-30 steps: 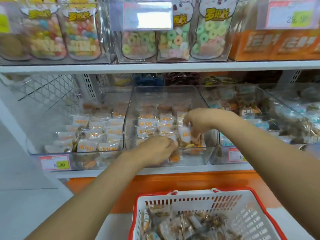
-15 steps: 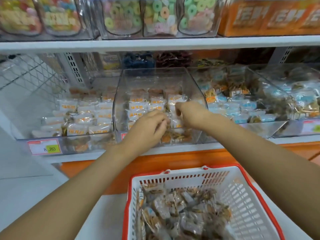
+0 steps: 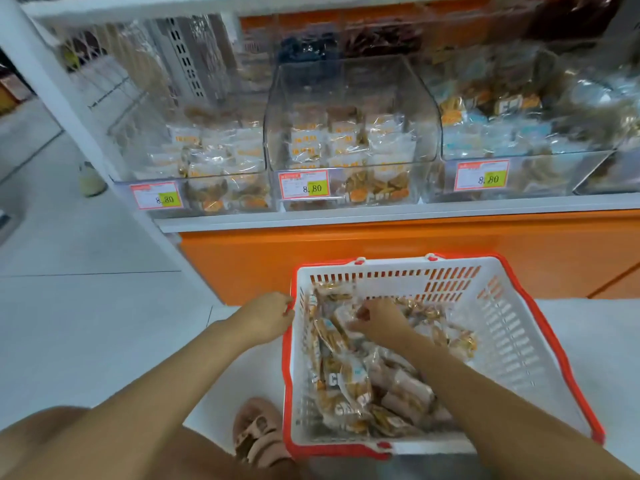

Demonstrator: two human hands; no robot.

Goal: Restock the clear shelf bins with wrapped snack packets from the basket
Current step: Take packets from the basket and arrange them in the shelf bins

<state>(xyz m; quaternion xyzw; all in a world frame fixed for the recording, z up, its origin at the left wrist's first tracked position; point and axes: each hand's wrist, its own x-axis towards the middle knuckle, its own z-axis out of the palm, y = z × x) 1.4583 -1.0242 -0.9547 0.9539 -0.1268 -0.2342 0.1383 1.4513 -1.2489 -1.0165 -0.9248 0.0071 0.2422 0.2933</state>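
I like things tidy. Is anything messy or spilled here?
Nothing has spilled. The packets in the basket lie jumbled, while those in the middle bin stand in rows. The right hand digs among them.

A pale tiled floor (image 3: 86, 306) fills the left side of the frame. An orange base panel (image 3: 381, 251) runs across the middle, under a white shelf edge (image 3: 346, 216). A white upright post (image 3: 65, 91) slants down from the upper left. At the bottom centre, a tan strapped sandal (image 3: 258, 433) rests on the floor. Far left, beside the post, stands a small pale object (image 3: 90, 180), too blurred to identify.
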